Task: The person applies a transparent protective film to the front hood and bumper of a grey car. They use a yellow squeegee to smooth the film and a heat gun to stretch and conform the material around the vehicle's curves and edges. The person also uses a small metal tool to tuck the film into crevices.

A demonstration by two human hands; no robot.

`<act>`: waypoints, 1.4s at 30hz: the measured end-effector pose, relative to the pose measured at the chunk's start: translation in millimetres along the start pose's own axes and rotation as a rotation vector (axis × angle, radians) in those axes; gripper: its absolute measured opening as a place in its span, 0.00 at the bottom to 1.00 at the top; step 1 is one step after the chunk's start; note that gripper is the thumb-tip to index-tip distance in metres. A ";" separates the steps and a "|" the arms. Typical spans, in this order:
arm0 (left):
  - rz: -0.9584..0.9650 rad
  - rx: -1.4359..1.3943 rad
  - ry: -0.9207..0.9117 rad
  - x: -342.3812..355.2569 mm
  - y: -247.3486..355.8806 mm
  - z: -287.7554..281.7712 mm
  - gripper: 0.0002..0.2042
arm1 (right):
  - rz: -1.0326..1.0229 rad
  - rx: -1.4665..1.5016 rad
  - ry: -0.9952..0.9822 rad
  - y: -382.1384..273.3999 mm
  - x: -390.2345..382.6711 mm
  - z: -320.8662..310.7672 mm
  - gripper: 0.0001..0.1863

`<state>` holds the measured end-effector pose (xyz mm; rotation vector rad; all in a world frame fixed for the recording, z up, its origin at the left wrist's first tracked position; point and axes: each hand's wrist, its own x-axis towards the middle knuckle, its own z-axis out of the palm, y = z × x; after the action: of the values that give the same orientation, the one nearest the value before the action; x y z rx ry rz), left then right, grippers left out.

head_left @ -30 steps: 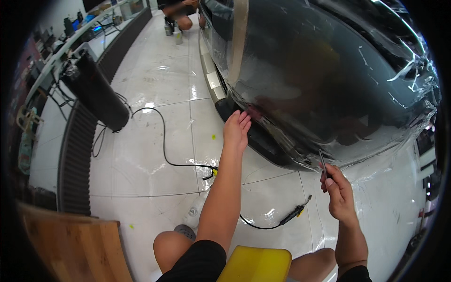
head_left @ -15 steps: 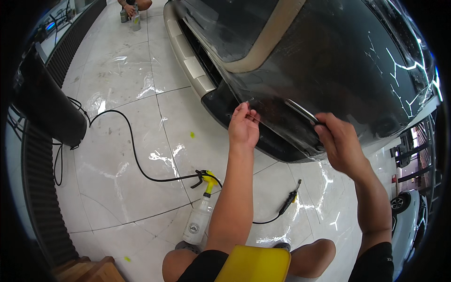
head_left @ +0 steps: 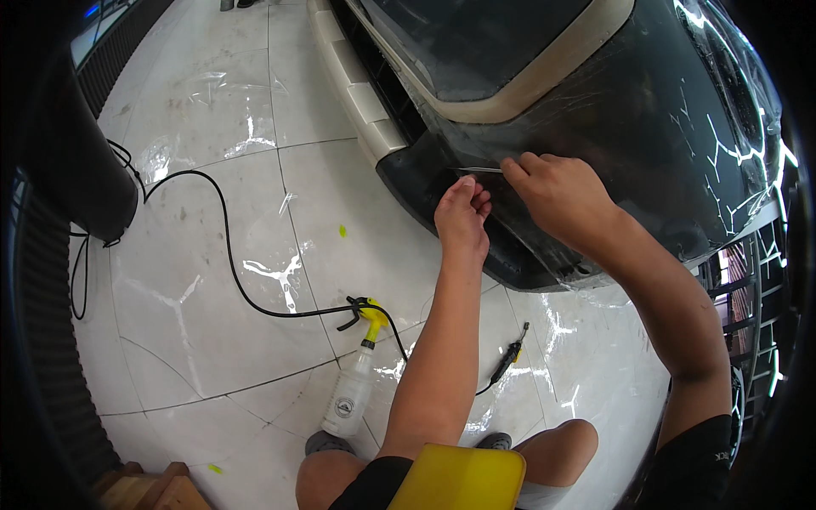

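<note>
My right hand [head_left: 561, 194] is closed around a slim silver tool [head_left: 483, 170]. Its thin end points left along the dark lower corner of a car bumper [head_left: 595, 144]. Just below that end, my left hand [head_left: 463, 217] has its fingertips pinched together at the bumper's lower edge. What lies between those fingertips is too small to make out. A glossy clear film seems to cover the dark panel, with wet-looking streaks on it.
On the tiled floor stand a white spray bottle [head_left: 350, 395] with a yellow head and, further right, a black hand tool [head_left: 508, 359] on a cord. A black hose [head_left: 229, 246] curves across the tiles from a dark column [head_left: 85, 161]. A yellow panel [head_left: 463, 478] sits at my lap.
My right hand has moved left and up with the silver tool, whose end now lies next to my left fingertips. My left hand has shifted slightly right.
</note>
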<state>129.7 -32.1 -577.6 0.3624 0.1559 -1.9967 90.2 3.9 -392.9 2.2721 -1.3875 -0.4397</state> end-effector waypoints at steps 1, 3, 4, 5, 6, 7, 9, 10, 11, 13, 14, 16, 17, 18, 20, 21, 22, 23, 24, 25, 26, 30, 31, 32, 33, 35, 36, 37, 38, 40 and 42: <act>0.008 0.008 0.005 -0.7 1.0 -0.1 0.08 | -0.014 0.001 -0.018 -2.3 3.6 -0.2 0.06; 0.020 0.017 0.024 -2.7 1.6 0.1 0.07 | -0.012 -0.055 -0.081 -4.5 8.5 -2.9 0.07; 0.025 0.023 0.033 -3.6 1.4 0.6 0.07 | -0.010 -0.083 -0.113 -4.8 9.8 -3.1 0.07; 0.031 0.036 0.029 -3.3 1.9 1.1 0.07 | -0.020 -0.099 -0.108 -4.6 10.6 -1.1 0.08; 0.035 0.051 0.024 -2.4 2.9 0.9 0.06 | -0.028 -0.113 -0.104 -4.9 10.3 2.1 0.08; 0.039 0.067 0.020 -1.8 3.4 0.4 0.06 | -0.035 -0.127 -0.101 -5.3 9.9 4.5 0.09; 0.039 0.061 0.017 -2.6 5.2 -0.1 0.06 | -0.048 -0.136 -0.108 -7.8 10.5 4.3 0.10; 0.044 0.059 0.015 -3.3 6.9 0.2 0.06 | -0.055 -0.139 -0.107 -9.2 11.2 3.3 0.10; 0.043 0.070 0.016 -4.2 8.4 0.7 0.06 | -0.057 -0.151 -0.117 -10.0 11.8 2.2 0.10; 0.033 0.085 0.019 -4.1 8.3 1.2 0.06 | -0.062 -0.177 -0.146 -9.7 13.5 0.9 0.10; 0.034 0.088 0.022 -4.3 8.3 1.6 0.06 | -0.063 -0.176 -0.145 -9.7 14.5 1.2 0.10; 0.034 0.097 0.027 -4.2 8.4 1.3 0.06 | -0.065 -0.174 -0.144 -10.7 17.4 1.4 0.09; 0.028 0.107 0.024 -3.9 9.2 1.1 0.06 | -0.063 -0.180 -0.148 -11.4 19.0 1.0 0.08; 0.023 0.117 0.022 -3.0 10.1 0.8 0.06 | -0.061 -0.185 -0.153 -12.0 21.0 0.7 0.08; 0.014 0.130 0.020 -1.6 11.5 0.6 0.06 | -0.055 -0.180 -0.160 -12.8 24.1 1.7 0.07; 0.008 0.135 0.019 -1.4 11.9 1.1 0.06 | -0.048 -0.171 -0.165 -13.2 24.9 3.1 0.07; 0.002 0.139 0.018 -1.5 12.2 1.4 0.06 | -0.041 -0.163 -0.169 -13.7 24.9 4.5 0.07; -0.002 0.137 0.012 -2.2 12.1 1.7 0.06 | -0.031 -0.154 -0.174 -14.1 23.6 5.8 0.07; -0.001 0.137 0.007 -2.4 12.0 0.9 0.06 | -0.022 -0.145 -0.177 -14.8 22.5 7.1 0.07; -0.002 0.136 0.002 -2.5 11.9 0.2 0.06 | -0.014 -0.135 -0.179 -15.7 21.8 8.4 0.07; -0.001 0.139 0.003 -2.2 12.1 -0.6 0.07 | -0.012 -0.130 -0.187 -16.3 22.6 9.7 0.07; -0.008 0.138 -0.002 -1.4 12.3 -1.7 0.08 | -0.003 -0.144 -0.219 -18.9 24.9 7.9 0.08; -0.009 0.134 -0.001 -1.6 12.7 -2.6 0.08 | -0.004 -0.151 -0.227 -20.2 24.9 7.6 0.08; -0.010 0.129 -0.010 -1.4 12.7 -2.8 0.08 | -0.007 -0.161 -0.216 -19.0 22.8 9.2 0.11; -0.010 0.125 -0.018 -0.7 12.7 -2.5 0.08 | -0.011 -0.171 -0.204 -16.5 20.1 9.9 0.14; -0.001 0.114 -0.008 -0.3 12.0 -2.4 0.07 | -0.014 -0.179 -0.196 -15.0 18.5 12.6 0.18; 0.001 0.109 0.008 -1.2 10.4 -0.6 0.07 | -0.007 -0.180 -0.205 -14.8 17.5 12.0 0.18; 0.004 0.103 0.024 -2.0 9.4 0.6 0.07 | -0.001 -0.181 -0.213 -14.4 16.5 11.7 0.18; 0.009 0.098 0.023 -2.2 9.8 0.9 0.07 | 0.002 -0.161 -0.210 -14.9 17.2 13.3 0.15; 0.027 0.087 0.020 -0.1 11.7 -1.5 0.07 | 0.003 -0.122 -0.198 -17.7 22.6 16.6 0.09; 0.015 0.093 -0.012 -0.3 10.7 -3.5 0.07 | 0.016 -0.127 -0.205 -19.2 20.5 12.8 0.09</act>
<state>140.0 -35.6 -580.3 0.4098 0.0532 -1.9949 107.7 -9.3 -414.6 2.1607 -1.4302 -0.7519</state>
